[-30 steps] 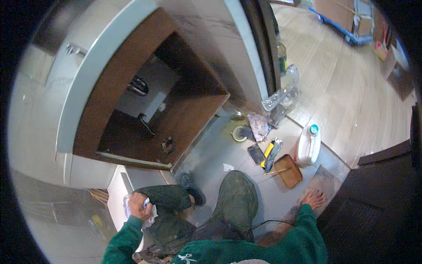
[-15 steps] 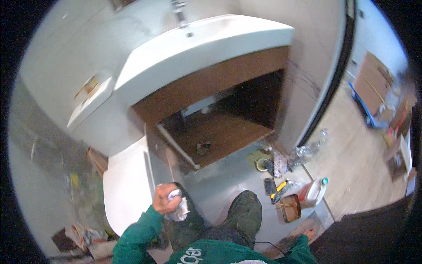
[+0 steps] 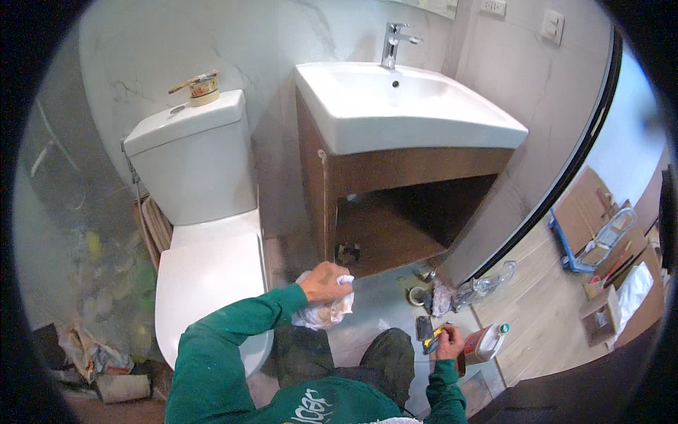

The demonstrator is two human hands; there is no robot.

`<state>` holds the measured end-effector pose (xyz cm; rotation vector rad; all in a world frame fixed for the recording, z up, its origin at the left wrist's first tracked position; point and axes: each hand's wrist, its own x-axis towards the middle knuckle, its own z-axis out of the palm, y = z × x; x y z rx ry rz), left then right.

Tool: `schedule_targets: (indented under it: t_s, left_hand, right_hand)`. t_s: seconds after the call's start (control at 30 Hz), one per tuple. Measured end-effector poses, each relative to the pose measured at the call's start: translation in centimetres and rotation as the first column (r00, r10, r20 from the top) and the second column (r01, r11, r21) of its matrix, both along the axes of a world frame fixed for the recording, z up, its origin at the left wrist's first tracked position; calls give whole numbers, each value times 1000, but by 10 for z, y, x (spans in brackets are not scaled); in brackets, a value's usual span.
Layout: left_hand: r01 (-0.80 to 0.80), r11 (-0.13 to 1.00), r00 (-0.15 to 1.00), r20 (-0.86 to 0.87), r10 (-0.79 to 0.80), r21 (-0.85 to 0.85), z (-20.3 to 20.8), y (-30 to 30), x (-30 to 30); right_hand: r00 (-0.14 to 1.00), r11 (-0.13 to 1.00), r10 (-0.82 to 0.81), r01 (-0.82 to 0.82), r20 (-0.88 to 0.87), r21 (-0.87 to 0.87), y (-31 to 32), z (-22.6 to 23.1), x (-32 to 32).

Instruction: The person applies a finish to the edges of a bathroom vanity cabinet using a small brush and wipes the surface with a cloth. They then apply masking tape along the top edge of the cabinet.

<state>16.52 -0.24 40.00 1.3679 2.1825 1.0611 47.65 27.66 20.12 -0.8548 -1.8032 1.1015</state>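
My left hand (image 3: 325,281) is closed around a crumpled, stained white rag (image 3: 319,311), held above my knees in front of the vanity cabinet. Low on the right, my right hand (image 3: 449,343) has its fingers curled together beside a yellow and black hand tool (image 3: 431,342). Whatever lies between those fingers is too small to make out. Most of a brown tray sits hidden behind that hand and wrist. To its right stands a red and white bottle (image 3: 487,343) with a green cap. A small dark block (image 3: 424,328) lies on the floor by the tool.
A toilet (image 3: 205,283) stands at left, a tin with a brush (image 3: 204,88) on its tank. Ahead is a white basin (image 3: 417,120) over an open brown cabinet (image 3: 395,226). A tape roll (image 3: 417,296) and clear plastic (image 3: 487,283) lie near the doorway; cardboard (image 3: 583,205) stands beyond.
The view has swung left and up, bringing in the whole toilet tank. My left hand moved forward with the rag. My right hand went from low on the floor to beside the yellow tool.
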Motion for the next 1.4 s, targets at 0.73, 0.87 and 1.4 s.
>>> schedule_targets:
  t_s: [0.73,0.87,1.4]
  left_hand:
    - [163,979,986,-59,-157,123,-85,-30,-56]
    - [174,982,982,-92,-167,72,-90,-26,-58]
    - [159,979,987,-48,-154,125,-96,-25,-63]
  right_hand:
    - [816,632,464,-577,344,517,-205,291,-300]
    - [853,709,343,-510,394,487,-230,320,-321]
    - [890,784,124,-359,438,506,-236,344,-422]
